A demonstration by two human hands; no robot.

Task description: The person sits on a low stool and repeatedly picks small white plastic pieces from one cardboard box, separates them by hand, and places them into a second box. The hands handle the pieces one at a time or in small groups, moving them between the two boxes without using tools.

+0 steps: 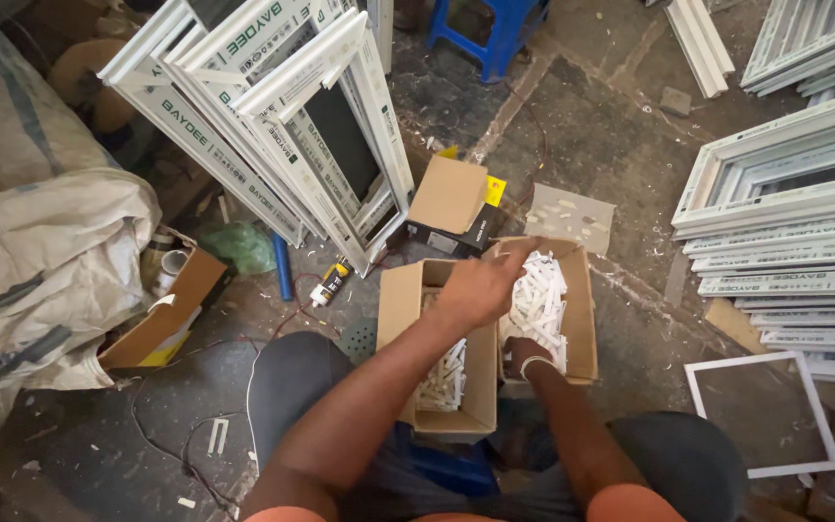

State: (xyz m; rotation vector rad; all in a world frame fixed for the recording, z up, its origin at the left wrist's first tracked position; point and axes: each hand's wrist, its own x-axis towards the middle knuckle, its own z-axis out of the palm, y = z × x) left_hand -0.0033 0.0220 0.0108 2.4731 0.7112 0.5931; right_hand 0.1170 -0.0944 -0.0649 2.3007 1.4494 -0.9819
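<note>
Knees [306, 387] above dusty concrete floor [591, 126].

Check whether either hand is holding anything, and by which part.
Cannot be told. The left hand reaches over the right cardboard box of white parts; the right hand rests inside it.
</note>
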